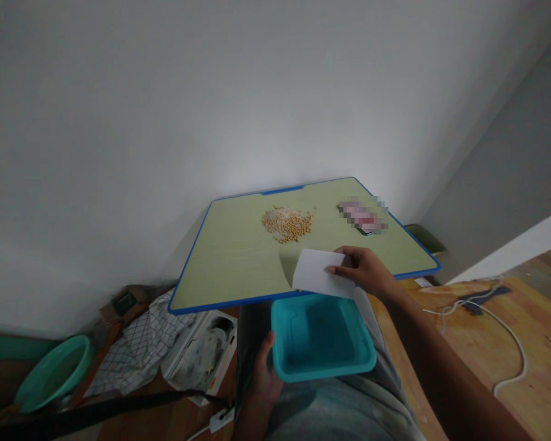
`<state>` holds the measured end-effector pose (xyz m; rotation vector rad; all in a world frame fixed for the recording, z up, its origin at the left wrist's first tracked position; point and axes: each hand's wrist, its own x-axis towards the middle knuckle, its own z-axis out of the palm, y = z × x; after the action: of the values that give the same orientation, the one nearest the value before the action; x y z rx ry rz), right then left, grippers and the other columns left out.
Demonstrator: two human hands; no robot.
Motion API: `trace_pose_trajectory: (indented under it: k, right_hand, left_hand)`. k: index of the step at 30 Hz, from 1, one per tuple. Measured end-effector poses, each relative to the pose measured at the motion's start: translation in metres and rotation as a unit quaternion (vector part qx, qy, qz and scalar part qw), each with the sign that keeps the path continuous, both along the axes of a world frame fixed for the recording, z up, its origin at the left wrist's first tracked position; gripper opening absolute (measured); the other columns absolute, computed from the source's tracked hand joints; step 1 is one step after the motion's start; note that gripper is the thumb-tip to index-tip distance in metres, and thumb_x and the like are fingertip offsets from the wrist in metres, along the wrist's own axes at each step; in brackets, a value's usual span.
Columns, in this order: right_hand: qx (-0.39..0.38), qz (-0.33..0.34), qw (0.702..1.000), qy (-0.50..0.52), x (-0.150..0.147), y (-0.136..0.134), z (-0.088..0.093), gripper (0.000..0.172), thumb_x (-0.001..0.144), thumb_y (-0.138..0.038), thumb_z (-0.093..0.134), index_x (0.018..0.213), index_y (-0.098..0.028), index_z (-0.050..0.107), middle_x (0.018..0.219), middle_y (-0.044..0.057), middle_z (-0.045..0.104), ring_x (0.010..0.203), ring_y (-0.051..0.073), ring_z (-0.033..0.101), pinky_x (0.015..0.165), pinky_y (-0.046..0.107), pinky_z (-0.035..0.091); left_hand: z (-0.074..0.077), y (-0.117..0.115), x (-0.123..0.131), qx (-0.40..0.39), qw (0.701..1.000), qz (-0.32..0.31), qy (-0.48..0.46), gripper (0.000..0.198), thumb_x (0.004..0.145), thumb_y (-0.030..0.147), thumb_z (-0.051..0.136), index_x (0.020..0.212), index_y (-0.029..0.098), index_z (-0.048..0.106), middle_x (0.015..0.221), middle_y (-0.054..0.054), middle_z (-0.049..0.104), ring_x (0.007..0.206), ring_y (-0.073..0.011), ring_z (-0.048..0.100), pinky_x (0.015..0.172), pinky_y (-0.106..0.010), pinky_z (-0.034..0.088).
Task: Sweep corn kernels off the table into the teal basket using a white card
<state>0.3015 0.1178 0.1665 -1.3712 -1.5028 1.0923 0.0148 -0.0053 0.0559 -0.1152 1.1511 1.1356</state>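
My left hand grips the left side of a teal plastic container, held over my lap just below the table's front edge. Nothing shows inside the container. In my right hand is a white card, pinched between thumb and fingers. The card is tilted over the table's front edge, right above the container's far rim. Farther back on the green table lies a pile of yellowish soybeans mixed with white grains, apart from both hands.
A blurred-out flat object lies on the table's right side. The table has a blue rim and stands against the wall. On the floor are a white cable, a green basin, a checked cloth and a white box.
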Motion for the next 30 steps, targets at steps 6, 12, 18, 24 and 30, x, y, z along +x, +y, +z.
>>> trace_pose_trajectory:
  k: [6,12,18,24,30]
  right_hand:
    - [-0.032,0.045,0.998,0.038,0.001,-0.001,0.006,0.043,0.067,-0.056,0.093,0.088,-0.020,0.082,0.067,-0.001,0.070,0.060,0.017,0.058,0.055,0.028,0.043]
    - [-0.035,0.053,0.996,0.057,0.003,-0.002,0.008,0.047,0.066,-0.059,0.095,0.087,-0.020,0.080,0.069,0.000,0.072,0.062,0.018,0.061,0.055,0.028,0.045]
    - [-0.041,-0.003,0.991,0.127,0.009,-0.006,0.015,0.053,0.064,-0.062,0.097,0.089,-0.021,0.075,0.076,0.003,0.076,0.061,0.019,0.064,0.052,0.028,0.044]
    - [0.069,-0.157,0.971,0.166,0.026,0.003,0.013,0.054,0.065,-0.063,0.094,0.095,-0.022,0.074,0.085,0.005,0.079,0.069,0.021,0.065,0.060,0.030,0.048]
    - [0.158,-0.326,0.925,0.119,0.054,0.016,-0.005,0.047,0.073,-0.060,0.084,0.098,-0.023,0.072,0.075,0.000,0.067,0.065,0.018,0.055,0.059,0.030,0.044]
  left_hand:
    - [-0.015,-0.001,-0.006,0.017,1.000,-0.001,0.009,0.082,0.040,0.051,0.110,0.107,0.017,0.077,0.111,-0.020,0.082,0.147,-0.0452,0.064,0.118,-0.048,0.060]
    - [0.019,0.004,0.009,-0.020,0.996,0.053,-0.066,0.053,0.055,0.032,0.100,0.099,0.012,0.080,0.110,-0.022,0.082,0.144,-0.0461,0.067,0.117,-0.050,0.061]
    - [0.024,0.003,0.009,-0.024,0.998,0.048,-0.044,0.028,0.078,0.031,0.079,0.098,0.012,0.078,0.118,-0.024,0.081,0.146,-0.0396,0.067,0.119,-0.044,0.060]
    - [0.015,0.002,0.006,-0.018,0.998,0.031,-0.044,0.055,0.050,0.036,0.098,0.097,0.018,0.074,0.122,-0.022,0.081,0.157,-0.0454,0.055,0.120,-0.048,0.060]
    - [-0.031,-0.002,-0.006,0.036,0.997,-0.018,-0.065,0.074,0.064,0.048,0.103,0.122,0.010,0.079,0.133,-0.022,0.079,0.155,-0.0422,0.059,0.122,-0.044,0.058]
